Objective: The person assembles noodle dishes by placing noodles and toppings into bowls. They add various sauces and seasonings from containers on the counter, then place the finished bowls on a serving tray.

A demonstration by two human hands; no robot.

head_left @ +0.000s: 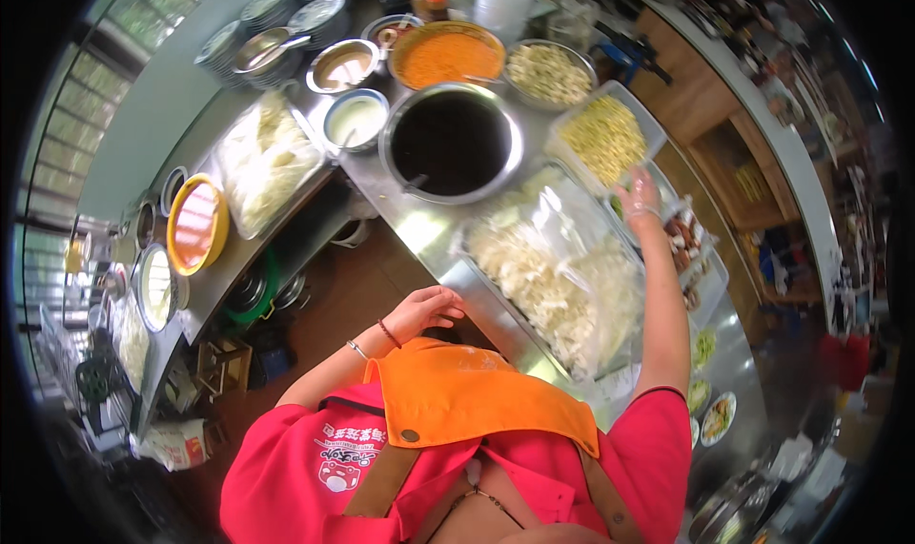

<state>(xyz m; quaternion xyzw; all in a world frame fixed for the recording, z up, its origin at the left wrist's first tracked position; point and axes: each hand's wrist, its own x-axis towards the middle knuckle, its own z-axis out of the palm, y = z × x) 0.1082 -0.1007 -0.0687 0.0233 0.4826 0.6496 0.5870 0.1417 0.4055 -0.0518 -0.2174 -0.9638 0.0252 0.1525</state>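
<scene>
Head view, left to right: left hand [424, 308] rests with fingers loosely curled, holding nothing, near the steel counter [419, 229] edge; right hand [639, 198], in a clear glove, fingers spread, reaches over the yellow noodle tray [603, 136].

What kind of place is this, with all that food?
Probably a food stall or restaurant kitchen: a steel counter holds a big pot of dark liquid, trays of noodles, and stacked plates.
</scene>
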